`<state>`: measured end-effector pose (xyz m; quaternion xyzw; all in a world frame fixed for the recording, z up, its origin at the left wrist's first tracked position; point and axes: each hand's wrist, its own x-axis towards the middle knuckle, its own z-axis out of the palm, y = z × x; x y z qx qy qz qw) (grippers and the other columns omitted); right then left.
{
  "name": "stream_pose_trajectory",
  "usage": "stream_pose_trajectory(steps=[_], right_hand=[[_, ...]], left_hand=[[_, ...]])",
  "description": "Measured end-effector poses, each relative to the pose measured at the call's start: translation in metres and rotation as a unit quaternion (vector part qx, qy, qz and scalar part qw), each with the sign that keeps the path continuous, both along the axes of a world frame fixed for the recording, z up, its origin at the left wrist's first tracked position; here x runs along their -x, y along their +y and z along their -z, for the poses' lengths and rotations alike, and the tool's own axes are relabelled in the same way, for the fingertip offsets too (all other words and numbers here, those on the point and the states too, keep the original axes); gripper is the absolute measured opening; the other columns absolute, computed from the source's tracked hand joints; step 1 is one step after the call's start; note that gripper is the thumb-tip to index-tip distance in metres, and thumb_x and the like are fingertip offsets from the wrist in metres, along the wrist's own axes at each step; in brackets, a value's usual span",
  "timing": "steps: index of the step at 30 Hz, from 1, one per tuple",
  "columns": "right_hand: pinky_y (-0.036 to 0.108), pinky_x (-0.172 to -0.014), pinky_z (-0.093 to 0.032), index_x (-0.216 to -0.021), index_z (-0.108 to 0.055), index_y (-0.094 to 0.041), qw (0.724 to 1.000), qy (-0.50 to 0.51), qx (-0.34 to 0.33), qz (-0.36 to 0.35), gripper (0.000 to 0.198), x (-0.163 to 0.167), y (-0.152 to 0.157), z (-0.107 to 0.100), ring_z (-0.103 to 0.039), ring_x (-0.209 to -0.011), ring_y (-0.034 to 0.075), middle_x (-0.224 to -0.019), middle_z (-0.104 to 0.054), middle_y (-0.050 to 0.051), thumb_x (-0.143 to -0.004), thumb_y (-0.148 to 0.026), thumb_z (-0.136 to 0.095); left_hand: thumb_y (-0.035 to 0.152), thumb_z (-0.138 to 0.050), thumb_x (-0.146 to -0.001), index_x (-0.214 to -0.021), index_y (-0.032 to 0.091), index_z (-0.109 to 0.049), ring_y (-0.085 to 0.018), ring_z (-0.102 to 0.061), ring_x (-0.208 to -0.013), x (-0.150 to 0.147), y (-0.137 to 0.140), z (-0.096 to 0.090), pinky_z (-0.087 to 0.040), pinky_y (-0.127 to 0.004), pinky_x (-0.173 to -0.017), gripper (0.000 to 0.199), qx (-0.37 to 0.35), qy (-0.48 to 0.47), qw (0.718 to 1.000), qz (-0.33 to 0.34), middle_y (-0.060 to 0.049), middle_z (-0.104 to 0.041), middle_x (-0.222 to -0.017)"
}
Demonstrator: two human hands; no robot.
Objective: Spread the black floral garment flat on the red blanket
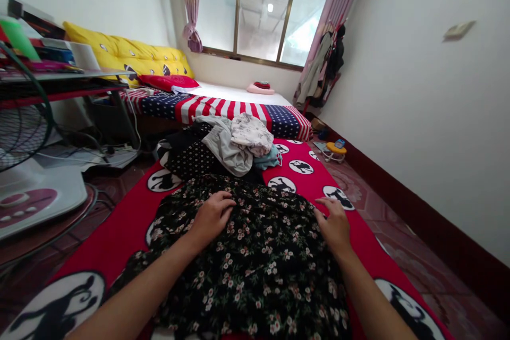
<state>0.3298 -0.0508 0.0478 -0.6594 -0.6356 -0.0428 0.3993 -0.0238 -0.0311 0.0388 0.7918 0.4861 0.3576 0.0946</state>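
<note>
A black garment (255, 255) with small pink and white flowers lies spread on a red blanket (298, 180) with black figures in white ovals. My left hand (215, 215) is over the garment's upper left part, its fingers loosely curved and not visibly gripping cloth. By the garment's upper right edge, my right hand (333, 221) has its thumb and fingers apart. Just beyond is a heap of clothes: a black dotted piece (195, 159), a grey piece (228, 146), a white patterned piece (251, 134) and a light blue piece (269, 158).
At the back, a bed (223, 111) has a stars-and-stripes cover and a yellow cushion (131, 53). On the left are a fan (40, 191) and a cluttered desk (59, 82). A small yellow stool (337, 150) stands right, below hanging clothes (324, 64).
</note>
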Motion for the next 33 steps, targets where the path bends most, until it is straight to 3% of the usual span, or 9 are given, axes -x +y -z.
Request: stream_pose_trajectory(steps=[3, 7, 12, 15, 19, 21, 23, 27, 33], right_hand=[[0.035, -0.078, -0.048, -0.092, -0.067, -0.020, 0.990, 0.051, 0.067, -0.112, 0.021, 0.038, 0.016, -0.005, -0.060, -0.079, 0.021, -0.092, -0.066, 0.008, -0.079, -0.026, -0.052], [0.030, -0.071, -0.047, -0.091, -0.068, -0.021, 0.975, 0.063, 0.128, -0.171, 0.018, 0.095, 0.037, -0.007, -0.061, -0.071, 0.018, -0.082, -0.069, 0.004, -0.078, -0.026, -0.056], [0.029, -0.062, -0.042, -0.095, -0.069, -0.025, 0.966, 0.066, 0.173, -0.181, 0.029, 0.154, 0.051, -0.005, -0.061, -0.064, 0.019, -0.065, -0.066, -0.001, -0.067, -0.034, -0.073], [0.028, -0.062, -0.041, -0.069, -0.066, -0.025, 0.964, 0.086, 0.192, -0.163, 0.020, 0.173, 0.060, -0.006, -0.063, -0.067, 0.021, -0.058, -0.064, -0.001, -0.054, -0.024, -0.079], [0.027, -0.058, -0.043, -0.057, -0.055, -0.023, 0.956, 0.159, 0.180, -0.167, 0.016, 0.176, 0.086, -0.015, -0.064, -0.060, 0.019, -0.050, -0.061, -0.001, -0.067, -0.023, -0.067], [0.027, -0.056, -0.047, -0.073, -0.058, -0.022, 0.945, 0.220, 0.163, -0.176, 0.007, 0.174, 0.099, -0.018, -0.066, -0.058, 0.018, -0.058, -0.066, 0.001, -0.077, -0.027, -0.055], [0.029, -0.059, -0.052, -0.092, -0.056, -0.021, 0.931, 0.282, 0.140, -0.185, 0.017, 0.172, 0.109, -0.015, -0.070, -0.068, 0.019, -0.076, -0.072, 0.005, -0.081, -0.030, -0.048], [0.037, -0.076, -0.056, -0.105, -0.047, -0.020, 0.903, 0.369, 0.095, -0.201, 0.036, 0.172, 0.108, 0.010, -0.069, -0.097, 0.025, -0.106, -0.070, 0.014, -0.073, -0.033, -0.055], [0.046, -0.097, -0.047, -0.111, -0.045, -0.020, 0.876, 0.425, 0.038, -0.227, 0.045, 0.172, 0.091, 0.046, -0.059, -0.116, 0.026, -0.126, -0.058, 0.018, -0.069, -0.031, -0.057]], left_hand=[[0.016, -0.049, -0.087, -0.094, 0.022, -0.069, -0.020, -0.060, -0.101, -0.006, -0.017, 0.010, -0.049, -0.033, -0.091, 0.022, 0.043, 0.004, 0.999, 0.016, -0.005, -0.064, -0.106], [0.015, -0.052, -0.085, -0.090, 0.022, -0.068, -0.021, -0.059, -0.098, -0.007, -0.027, 0.018, -0.047, -0.034, -0.088, 0.019, 0.059, 0.013, 0.998, 0.012, -0.005, -0.065, -0.101], [0.018, -0.053, -0.086, -0.087, 0.021, -0.068, -0.021, -0.057, -0.092, -0.009, -0.033, 0.019, -0.046, -0.034, -0.083, 0.015, 0.041, 0.021, 0.999, 0.009, -0.005, -0.063, -0.093], [0.020, -0.052, -0.087, -0.086, 0.021, -0.068, -0.021, -0.057, -0.091, -0.009, -0.035, 0.019, -0.046, -0.034, -0.082, 0.016, 0.045, 0.011, 0.999, 0.005, -0.005, -0.063, -0.091], [0.021, -0.050, -0.089, -0.093, 0.022, -0.067, -0.021, -0.059, -0.093, -0.008, -0.034, 0.020, -0.047, -0.034, -0.084, 0.017, 0.054, -0.043, 0.998, 0.005, -0.006, -0.062, -0.094], [0.021, -0.050, -0.090, -0.097, 0.022, -0.066, -0.020, -0.059, -0.096, -0.008, -0.032, 0.020, -0.047, -0.034, -0.087, 0.018, 0.053, -0.081, 0.995, 0.002, -0.006, -0.062, -0.098], [0.023, -0.050, -0.090, -0.100, 0.022, -0.065, -0.020, -0.059, -0.100, -0.007, -0.031, 0.020, -0.047, -0.035, -0.090, 0.018, 0.045, -0.119, 0.992, -0.005, -0.006, -0.063, -0.103], [0.025, -0.048, -0.091, -0.104, 0.022, -0.064, -0.021, -0.058, -0.105, 0.006, -0.025, 0.016, -0.046, -0.037, -0.096, 0.021, 0.011, -0.154, 0.986, -0.061, -0.007, -0.063, -0.108], [0.021, -0.057, -0.081, -0.107, 0.020, -0.066, -0.027, -0.056, -0.109, 0.070, -0.013, 0.015, -0.044, -0.043, -0.098, 0.027, 0.043, -0.024, 0.967, -0.249, -0.009, -0.062, -0.112]])
